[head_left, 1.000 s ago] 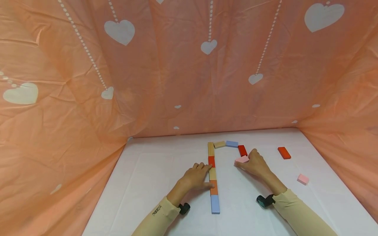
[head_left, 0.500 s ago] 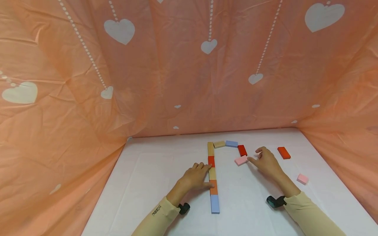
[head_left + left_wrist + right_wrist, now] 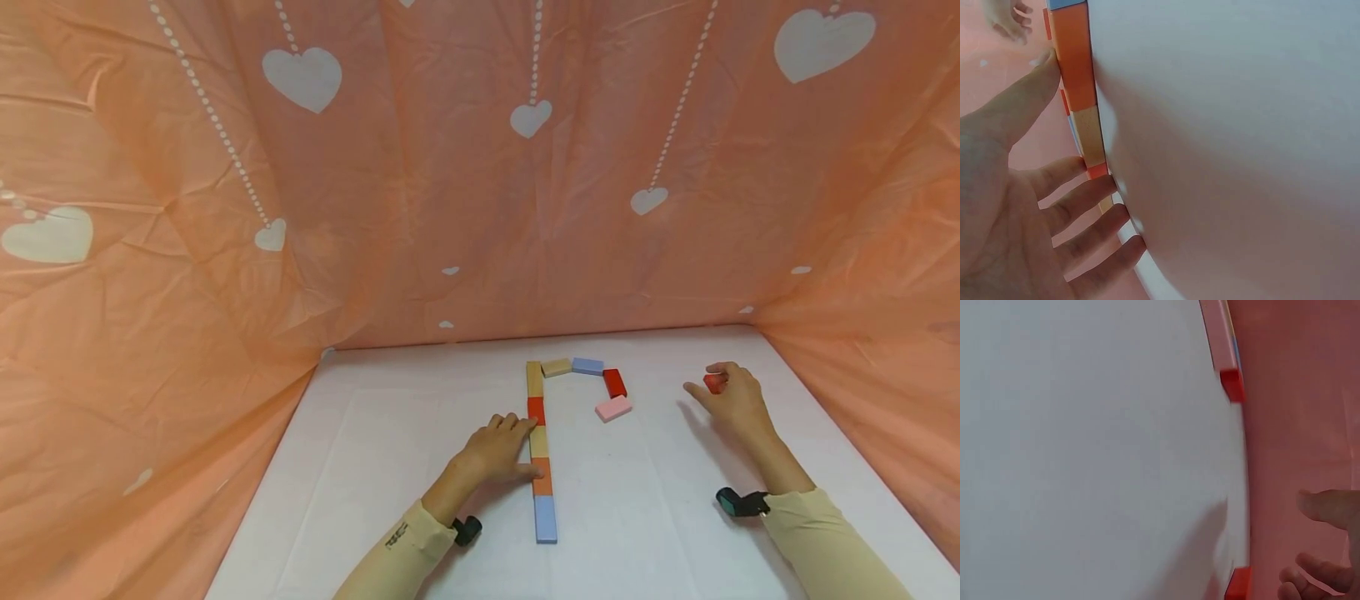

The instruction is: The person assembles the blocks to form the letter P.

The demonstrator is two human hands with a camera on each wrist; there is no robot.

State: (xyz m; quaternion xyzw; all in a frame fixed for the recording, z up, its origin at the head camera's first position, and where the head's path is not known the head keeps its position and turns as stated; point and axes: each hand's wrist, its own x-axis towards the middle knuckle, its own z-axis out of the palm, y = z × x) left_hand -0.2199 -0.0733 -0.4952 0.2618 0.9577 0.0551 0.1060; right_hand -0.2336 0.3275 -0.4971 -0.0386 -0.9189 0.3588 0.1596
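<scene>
My left hand lies along a straight row of blocks, its thumb by the orange block and its fingertips by the red block. In the left wrist view those fingers are nearly straight against the row. At the right, my right hand hovers around a loose red block, which it partly covers in the head view. From the right wrist, thumb and fingers show spread, with a gap to that block. A pink block lies flat at the end of a curve of blocks.
The curve runs from the row's far end through a tan block, a blue block and a dark red block. A blue block forms the row's near end. An orange cloth with hearts hangs behind the white table.
My right hand has let go of the pink block and moved right to the loose red block. Its forearm now hides the small pink block. My left hand has stayed still.
</scene>
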